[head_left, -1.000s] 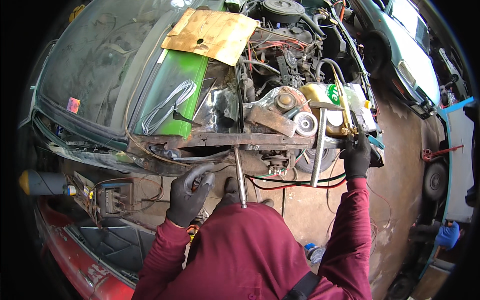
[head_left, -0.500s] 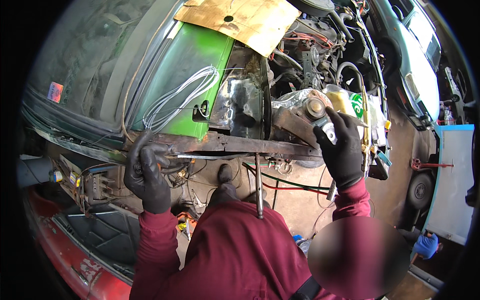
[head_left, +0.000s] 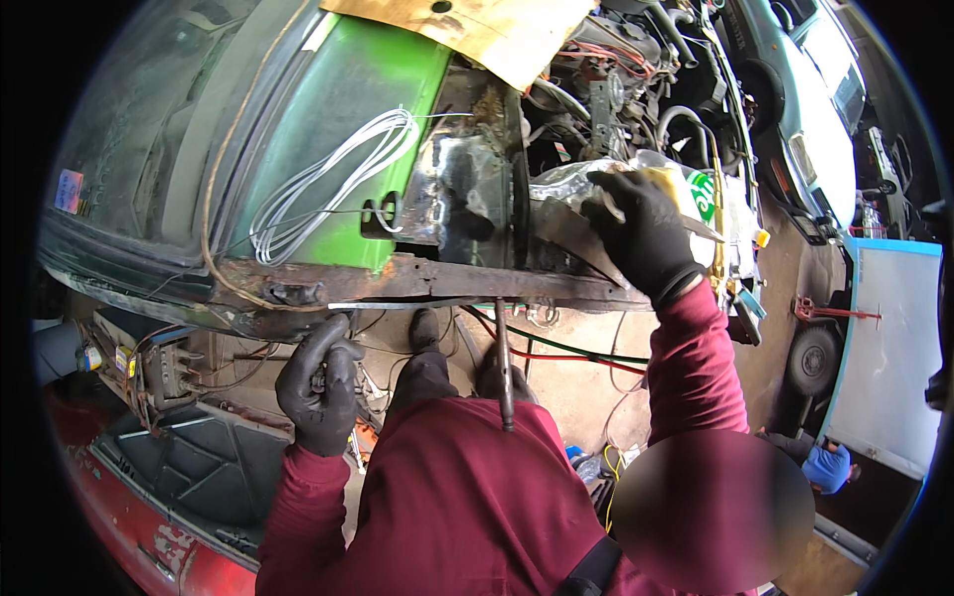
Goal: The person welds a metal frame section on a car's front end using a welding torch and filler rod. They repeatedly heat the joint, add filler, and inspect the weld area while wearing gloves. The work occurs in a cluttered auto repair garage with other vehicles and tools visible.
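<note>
My left hand (head_left: 323, 392), in a black glove, hangs just below the rusty metal rail (head_left: 437, 280) with its fingers curled together; anything inside them is hidden. In the engine bay, my black-gloved right hand (head_left: 644, 238) bends its fingers down over a round metal part, which it now mostly covers. Beside those fingers lie a flat grey metal piece (head_left: 564, 230) and crumpled clear plastic (head_left: 571, 181). A coil of white wire (head_left: 333, 179) rests on the green body panel (head_left: 333, 74). From the rail a slim metal rod (head_left: 504, 368) sticks out toward my body.
Cardboard (head_left: 487, 35) covers part of the engine bay at the top. Red and green hoses (head_left: 566, 350) run across the floor under the rail. A red car body (head_left: 159, 536) stands at lower left, a pale blue vehicle (head_left: 795, 109) at right. Another person (head_left: 827, 467) is at far right.
My right hand has moved up and left onto the round metal part, which was in plain sight before. My left hand has dropped away from the rail. The whole view has shifted slightly.
</note>
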Tool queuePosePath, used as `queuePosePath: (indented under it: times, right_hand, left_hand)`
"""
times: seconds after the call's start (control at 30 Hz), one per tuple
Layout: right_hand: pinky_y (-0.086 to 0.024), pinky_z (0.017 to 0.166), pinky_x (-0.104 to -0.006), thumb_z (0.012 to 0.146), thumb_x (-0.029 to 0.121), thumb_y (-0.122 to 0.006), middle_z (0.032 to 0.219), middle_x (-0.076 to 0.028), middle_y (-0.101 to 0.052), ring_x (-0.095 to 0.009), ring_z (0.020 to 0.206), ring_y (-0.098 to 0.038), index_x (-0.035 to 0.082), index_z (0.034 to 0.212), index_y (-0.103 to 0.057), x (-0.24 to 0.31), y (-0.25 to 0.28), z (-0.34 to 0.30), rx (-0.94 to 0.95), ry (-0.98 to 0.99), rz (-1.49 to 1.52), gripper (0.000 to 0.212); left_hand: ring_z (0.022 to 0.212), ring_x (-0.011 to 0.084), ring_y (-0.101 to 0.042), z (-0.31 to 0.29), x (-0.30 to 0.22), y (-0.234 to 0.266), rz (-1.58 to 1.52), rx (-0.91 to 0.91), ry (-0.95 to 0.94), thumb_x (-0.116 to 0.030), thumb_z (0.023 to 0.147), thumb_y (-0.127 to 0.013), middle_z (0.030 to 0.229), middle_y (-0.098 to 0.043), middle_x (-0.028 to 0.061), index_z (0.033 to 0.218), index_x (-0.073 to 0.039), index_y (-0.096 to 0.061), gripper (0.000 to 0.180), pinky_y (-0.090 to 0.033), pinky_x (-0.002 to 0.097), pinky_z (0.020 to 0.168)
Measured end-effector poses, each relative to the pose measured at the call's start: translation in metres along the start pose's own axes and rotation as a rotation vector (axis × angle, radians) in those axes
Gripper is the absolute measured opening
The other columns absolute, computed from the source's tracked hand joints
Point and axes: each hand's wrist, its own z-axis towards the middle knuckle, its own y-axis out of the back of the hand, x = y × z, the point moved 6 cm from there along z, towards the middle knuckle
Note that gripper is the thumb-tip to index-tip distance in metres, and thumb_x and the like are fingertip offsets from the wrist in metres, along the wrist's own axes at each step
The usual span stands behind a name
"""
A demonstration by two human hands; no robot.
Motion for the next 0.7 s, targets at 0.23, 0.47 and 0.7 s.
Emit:
queuePosePath:
  times: [0.23, 0.47, 0.7]
  right_hand:
    - [-0.059, 0.095, -0.0494, 0.092, 0.013, -0.075, 0.112, -0.019, -0.076, -0.041, 0.105, -0.074, 0.008, 0.112, -0.079, -0.081, 0.068, -0.006, 0.148, 0.063, -0.092, 0.022]
    - [-0.058, 0.086, -0.0510, 0.094, 0.042, -0.080, 0.104, -0.017, -0.073, -0.039, 0.098, -0.073, 0.010, 0.116, -0.078, -0.043, 0.030, -0.044, 0.206, 0.166, -0.018, 0.038]
    - [-0.060, 0.081, -0.0514, 0.093, 0.057, -0.076, 0.119, -0.023, -0.069, -0.039, 0.098, -0.074, 0.004, 0.128, -0.071, -0.007, -0.019, -0.047, 0.227, 0.024, -0.194, 0.063]
  left_hand:
    - [0.075, 0.0055, -0.058, -0.035, 0.020, -0.001, 0.030, -0.048, 0.301, -0.011, 0.112, -0.064, 0.093, -0.069, 0.0021, 0.141, 0.002, -0.070, 0.033, -0.047, 0.0233, 0.068]
    - [0.075, 0.0042, -0.058, -0.060, -0.031, -0.095, -0.078, -0.059, 0.255, -0.005, 0.110, -0.067, 0.088, -0.069, 0.0003, 0.137, 0.001, -0.073, 0.029, -0.047, 0.0229, 0.066]
    - [0.081, 0.0078, -0.065, -0.065, -0.086, -0.165, 0.164, 0.141, 0.068, -0.006, 0.106, -0.067, 0.099, -0.073, 0.0059, 0.141, 0.005, -0.069, 0.037, -0.054, 0.0260, 0.074]
